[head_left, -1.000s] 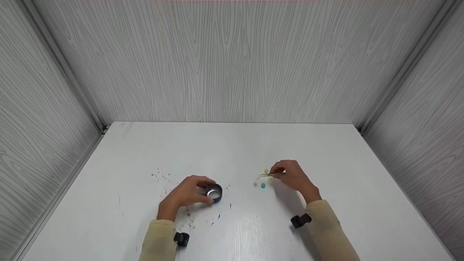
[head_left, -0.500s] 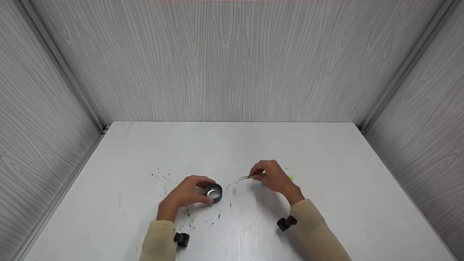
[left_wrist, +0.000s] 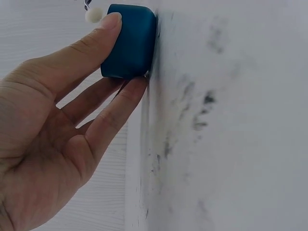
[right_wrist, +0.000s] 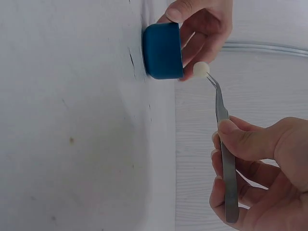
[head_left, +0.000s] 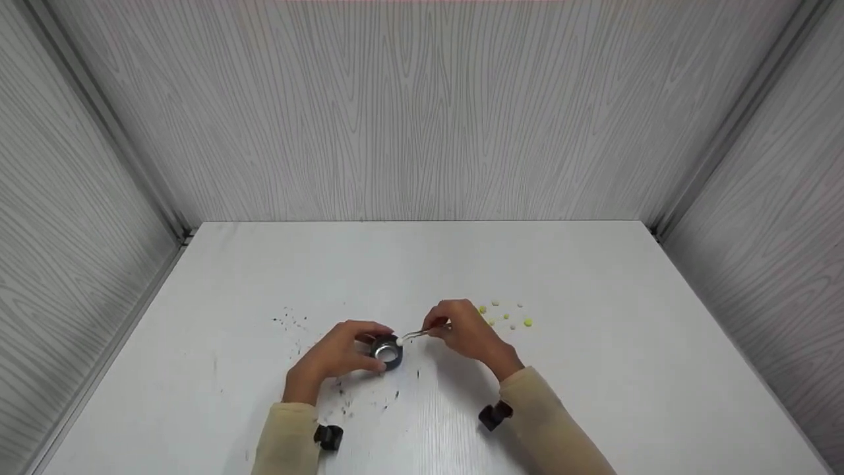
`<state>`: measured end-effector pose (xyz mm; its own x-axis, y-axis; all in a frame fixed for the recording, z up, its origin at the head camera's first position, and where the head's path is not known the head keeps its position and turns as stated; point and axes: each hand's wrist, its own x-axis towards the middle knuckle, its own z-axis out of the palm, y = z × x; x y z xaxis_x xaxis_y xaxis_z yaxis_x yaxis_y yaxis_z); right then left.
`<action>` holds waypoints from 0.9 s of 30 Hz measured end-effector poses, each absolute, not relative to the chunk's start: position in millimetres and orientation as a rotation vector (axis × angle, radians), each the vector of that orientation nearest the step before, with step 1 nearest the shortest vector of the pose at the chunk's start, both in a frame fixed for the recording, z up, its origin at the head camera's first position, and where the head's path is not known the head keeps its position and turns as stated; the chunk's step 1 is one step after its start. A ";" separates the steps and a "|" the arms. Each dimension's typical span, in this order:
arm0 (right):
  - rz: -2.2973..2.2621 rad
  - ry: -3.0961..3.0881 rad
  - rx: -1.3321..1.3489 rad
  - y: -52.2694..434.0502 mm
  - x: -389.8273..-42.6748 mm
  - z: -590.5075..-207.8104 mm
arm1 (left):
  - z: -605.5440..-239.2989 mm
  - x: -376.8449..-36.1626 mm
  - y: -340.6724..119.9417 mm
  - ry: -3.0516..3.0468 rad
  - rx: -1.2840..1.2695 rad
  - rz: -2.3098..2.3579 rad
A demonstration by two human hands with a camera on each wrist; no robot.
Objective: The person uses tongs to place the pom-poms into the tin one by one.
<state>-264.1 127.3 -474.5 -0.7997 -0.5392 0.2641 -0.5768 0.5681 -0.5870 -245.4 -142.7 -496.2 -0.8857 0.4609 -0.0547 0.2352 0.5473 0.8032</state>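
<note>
A small round blue cup (head_left: 388, 351) with a shiny inside stands on the white table (head_left: 422, 264). My left hand (head_left: 336, 356) holds the blue cup (left_wrist: 129, 41) between thumb and fingers. My right hand (head_left: 465, 333) pinches metal tweezers (right_wrist: 224, 130). The tweezers' tips grip a small white bead (right_wrist: 200, 70), which hangs just above the rim of the blue cup (right_wrist: 162, 50). The white bead (left_wrist: 93, 15) also shows at the top of the left wrist view, and it (head_left: 398, 341) sits over the cup's right edge in the head view.
Several small yellow-green beads (head_left: 506, 316) lie on the table to the right of my right hand. Dark specks (head_left: 290, 321) and smudges mark the table around the cup. Grey wood-grain walls (head_left: 422, 112) close in the table at the back and both sides.
My right hand has carried the tweezers with the white bead leftwards from the scattered beads to just over the cup. The left hand and cup have stayed in place.
</note>
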 end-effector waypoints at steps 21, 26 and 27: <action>1.023 -2.749 0.963 121.9 -264.1 -488.2 | -497.2 -244.1 -144.6 2.532 0.569 1.222; 1.031 -2.758 0.974 127.1 -264.6 -485.8 | -497.9 -245.5 -143.2 2.538 0.541 1.217; 1.033 -2.760 0.973 128.6 -265.1 -485.3 | -498.0 -245.8 -143.0 2.540 0.536 1.216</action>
